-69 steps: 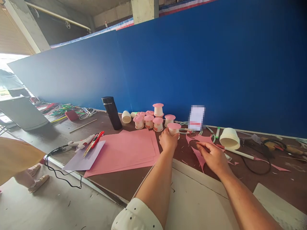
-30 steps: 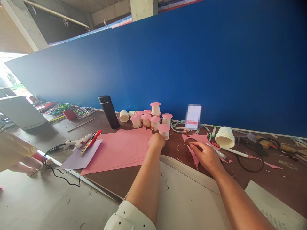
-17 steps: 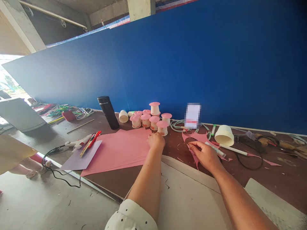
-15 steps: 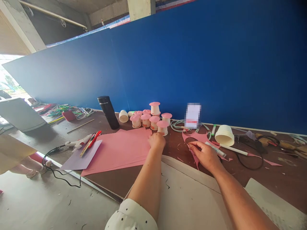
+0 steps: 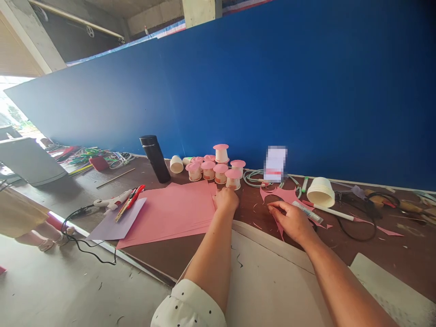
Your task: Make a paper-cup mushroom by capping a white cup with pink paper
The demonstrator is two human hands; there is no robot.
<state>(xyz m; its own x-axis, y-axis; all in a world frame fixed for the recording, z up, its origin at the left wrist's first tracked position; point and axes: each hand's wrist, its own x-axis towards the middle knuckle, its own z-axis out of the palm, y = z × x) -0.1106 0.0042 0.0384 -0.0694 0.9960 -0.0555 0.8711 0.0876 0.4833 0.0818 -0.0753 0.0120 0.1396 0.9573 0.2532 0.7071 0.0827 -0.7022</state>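
My left hand (image 5: pixel 225 200) is curled into a fist at the right edge of a stack of pink paper sheets (image 5: pixel 173 211). What its fingers hold is hidden. Just beyond it stands a cluster of small white paper cups with pink round tops (image 5: pixel 221 168); the nearest one (image 5: pixel 233 178) is a little past my knuckles. My right hand (image 5: pixel 291 218) rests with bent fingers, pressed together, on a cut pink paper scrap (image 5: pixel 284 196) on the brown table (image 5: pixel 163 259).
A stack of white cups (image 5: pixel 320 192), a glue stick (image 5: pixel 308 212), a pen (image 5: pixel 335 212) and black cable (image 5: pixel 357 234) lie to the right. On the left are a black flask (image 5: pixel 155 159), glue gun (image 5: pixel 109 200), red cutter (image 5: pixel 132 197) and purple sheet (image 5: pixel 116 225). A blue board (image 5: pixel 272 91) backs the table.
My left hand set the pink-topped cup down by the cluster and drew back to the edge of the pink sheets. My right hand stayed on the scrap.
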